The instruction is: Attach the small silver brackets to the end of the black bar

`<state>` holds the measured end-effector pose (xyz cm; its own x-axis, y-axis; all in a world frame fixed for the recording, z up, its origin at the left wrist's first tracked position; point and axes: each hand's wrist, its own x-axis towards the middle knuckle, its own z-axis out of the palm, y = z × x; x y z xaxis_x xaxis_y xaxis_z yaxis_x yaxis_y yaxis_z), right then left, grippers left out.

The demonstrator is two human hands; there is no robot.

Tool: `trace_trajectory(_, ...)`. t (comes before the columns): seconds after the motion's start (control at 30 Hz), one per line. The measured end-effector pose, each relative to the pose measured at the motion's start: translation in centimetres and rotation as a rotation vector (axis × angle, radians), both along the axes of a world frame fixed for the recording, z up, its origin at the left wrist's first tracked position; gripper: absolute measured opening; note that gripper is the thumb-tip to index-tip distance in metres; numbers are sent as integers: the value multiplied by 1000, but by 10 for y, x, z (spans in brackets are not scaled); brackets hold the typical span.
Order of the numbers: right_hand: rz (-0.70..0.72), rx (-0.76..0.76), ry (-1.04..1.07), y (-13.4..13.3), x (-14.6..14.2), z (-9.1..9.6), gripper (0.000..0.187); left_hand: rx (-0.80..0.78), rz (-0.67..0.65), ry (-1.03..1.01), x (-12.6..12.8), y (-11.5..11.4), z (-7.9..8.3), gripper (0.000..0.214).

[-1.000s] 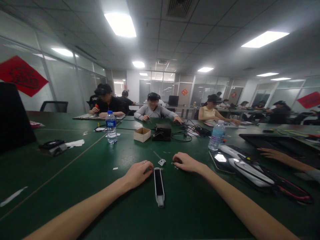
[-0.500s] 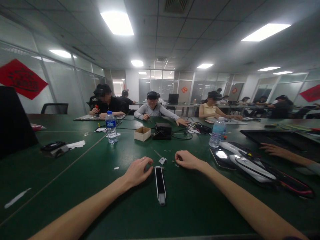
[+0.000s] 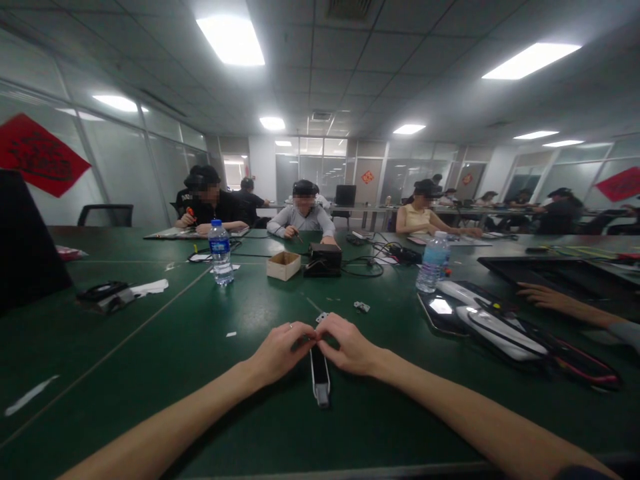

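Note:
A long narrow black and silver part (image 3: 319, 375) lies on the green table (image 3: 210, 347), pointing toward me. My left hand (image 3: 281, 349) and my right hand (image 3: 350, 349) meet at its far end, fingers curled and fingertips pinched together over it. What the fingertips grip is too small to make out. A small white metal bracket (image 3: 321, 316) peeks out just beyond the hands. Another small metal piece (image 3: 361, 307) lies a little farther right.
Two water bottles (image 3: 219, 253) (image 3: 432, 262), a small cardboard box (image 3: 283, 265) and a black device with cables (image 3: 324, 260) stand farther back. A dark tray with white parts (image 3: 493, 330) lies at right, beside another person's hand (image 3: 543, 297). Several people sit across the table.
My right hand moved left from the small loose parts and joined my left hand at the far end of the long part. A small metal piece now lies uncovered at right.

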<state>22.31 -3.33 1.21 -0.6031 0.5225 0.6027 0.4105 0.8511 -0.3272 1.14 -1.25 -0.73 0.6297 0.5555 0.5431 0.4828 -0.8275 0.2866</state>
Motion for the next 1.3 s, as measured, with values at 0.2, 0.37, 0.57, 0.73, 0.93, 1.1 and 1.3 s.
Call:
trace_trajectory(0.2, -16, 24, 3, 4, -1, -5, 5, -103, 27, -25, -1, -1, 4, 15)
trace_trajectory(0.37, -43, 98, -78, 9, 6, -1, 9, -103, 99, 9, -7, 6, 12, 21)
trace_trajectory(0.57, -146, 41, -299, 19, 25, 8, 13, -150, 161, 100, -17, 16, 20, 21)
trace_trajectory(0.73, -169, -51, -374, 21, 32, 10, 15, -249, 196, 138, -18, 16, 22, 19)
trace_trajectory(0.93, -194, -106, -376, 21, 29, 6, 14, -329, 193, 124, -16, 16, 22, 20)
trace_trajectory(1.1, -204, -177, -368, 21, 28, 7, 13, -350, 199, 122, -17, 15, 23, 21)
trace_trajectory(1.3, -196, -212, -352, 18, 27, 10, 12, -378, 181, 110, -18, 14, 25, 22)
